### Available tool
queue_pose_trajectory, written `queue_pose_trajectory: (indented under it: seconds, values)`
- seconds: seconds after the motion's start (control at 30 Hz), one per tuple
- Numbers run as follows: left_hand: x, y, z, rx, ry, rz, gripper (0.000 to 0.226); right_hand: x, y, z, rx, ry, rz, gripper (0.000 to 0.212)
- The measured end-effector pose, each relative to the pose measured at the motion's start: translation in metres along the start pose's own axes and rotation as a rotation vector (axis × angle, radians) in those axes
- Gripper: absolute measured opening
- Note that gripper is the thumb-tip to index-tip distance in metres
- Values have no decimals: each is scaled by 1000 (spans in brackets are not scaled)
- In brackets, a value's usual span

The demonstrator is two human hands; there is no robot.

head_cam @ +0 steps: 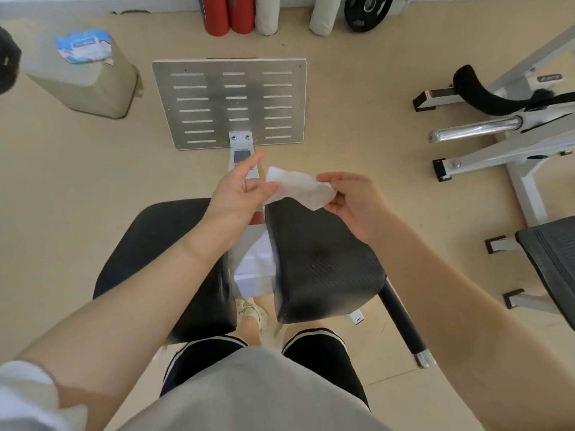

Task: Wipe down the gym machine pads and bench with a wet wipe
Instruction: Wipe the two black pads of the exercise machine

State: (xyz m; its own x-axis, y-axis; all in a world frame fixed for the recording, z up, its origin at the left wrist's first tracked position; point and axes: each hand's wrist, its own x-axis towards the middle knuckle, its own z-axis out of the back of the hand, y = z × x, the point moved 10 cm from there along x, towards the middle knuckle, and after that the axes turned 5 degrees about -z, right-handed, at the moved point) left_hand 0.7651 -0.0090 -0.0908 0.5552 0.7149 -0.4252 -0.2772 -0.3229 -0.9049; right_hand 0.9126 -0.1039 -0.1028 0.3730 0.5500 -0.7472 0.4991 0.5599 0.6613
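While raised above the pads (323, 262), both hands apparently pinch the wipe (300, 188).

Person seen from above: loose pale grey top (249, 390); black shorts with white-striped hems (317, 346) just below it; white rolled sleeve (21, 390) left of the top; pale trainer (250, 309) beyond the shorts; bare forearms.

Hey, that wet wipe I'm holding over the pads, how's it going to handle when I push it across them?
The wet wipe is probably floppy: it sags between the left hand and right hand. It is creased already, so it may bunch when pushed.
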Motion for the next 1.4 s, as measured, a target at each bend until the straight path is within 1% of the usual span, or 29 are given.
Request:
queue_pose_trajectory:
  seconds: [0.03, 0.07, 0.1, 0.17, 0.2, 0.23, 0.3, 0.33, 0.37, 0.4, 0.47, 0.5, 0.53, 0.6, 0.63, 0.67, 0.73, 0.77, 0.8, 0.83, 0.87, 0.93, 0.97, 1.03, 1.13, 1.23, 1.27, 1.33, 1.4]
  values:
    - [5, 2, -1, 50, 15, 1, 38, 4, 3, 2, -47, -2, 26, 21]
    - [10, 3, 0, 119, 13, 1, 29, 8, 7, 4, -168, -15, 69, 12]
    - [15, 5, 1, 194, 2, -10, 21, 9, 14, 5, -348, -30, 114, 6]
    - [24, 5, 0, 337, -29, -57, 13, 16, 25, 7, -690, -59, 217, 17]
    - [28, 3, -2, 409, -45, -85, 11, 19, 31, 6, -795, -67, 260, 17]
    - [32, 0, -6, 470, -54, -112, 10, 23, 35, 6, -842, -72, 290, 13]
    - [40, -3, -14, 544, -76, -130, 10, 32, 44, 12, -854, -83, 331, 4]
    - [45, 0, -17, 551, -88, -116, 9, 39, 46, 16, -821, -77, 332, 8]
    - [51, 5, -19, 515, -94, -80, 8, 48, 43, 23, -734, -60, 295, 9]
    - [55, 14, -22, 427, -88, -13, 6, 58, 37, 29, -582, -12, 223, 5]
    - [63, 34, -35, 181, -47, 134, 12, 73, 19, 28, -210, 145, 52, 15]
    - [69, 42, -39, 114, -52, 168, 16, 77, 12, 24, -60, 221, -13, 14]
    - [74, 47, -41, 86, -79, 189, 17, 83, 5, 19, 42, 274, -63, 12]
    - [85, 56, -35, 152, -183, 188, 11, 97, -5, 11, 83, 315, -106, 8]
    - [90, 60, -30, 220, -227, 181, 3, 106, -8, 12, 20, 280, -90, 6]
    - [94, 65, -26, 283, -251, 193, 8, 116, -6, 18, -113, 193, -21, 5]
    - [97, 82, -21, 381, -249, 268, 26, 131, 13, 35, -481, -52, 211, 5]
    - [97, 90, -19, 410, -239, 304, 31, 135, 25, 34, -639, -132, 319, 4]
    - [95, 98, -16, 433, -237, 335, 35, 141, 28, 27, -762, -147, 381, 5]
    - [93, 105, -13, 445, -231, 362, 38, 148, 26, 15, -877, -114, 411, 11]
    - [89, 110, -12, 458, -222, 385, 41, 155, 16, -2, -1060, -51, 426, 18]
    - [81, 120, -9, 436, -204, 427, 47, 163, -17, -39, -1404, 140, 458, 29]
    - [77, 127, -8, 399, -193, 443, 50, 161, -31, -54, -1458, 237, 470, 29]
    - [68, 134, -10, 302, -161, 470, 54, 152, -52, -77, -1489, 408, 454, 29]
    - [55, 142, -12, 197, -97, 522, 61, 138, -64, -97, -1611, 514, 497, 23]
    - [45, 146, -30, 57, 74, 544, 49, 120, -71, -105, -1598, 637, 527, 19]
    - [43, 146, -34, 27, 105, 540, 48, 114, -72, -104, -1602, 668, 543, 18]
    - [40, 145, -35, -27, 120, 534, 52, 104, -69, -96, -1615, 682, 559, 20]
    - [38, 145, -36, -51, 143, 528, 57, 107, -60, -74, -1643, 598, 491, 25]
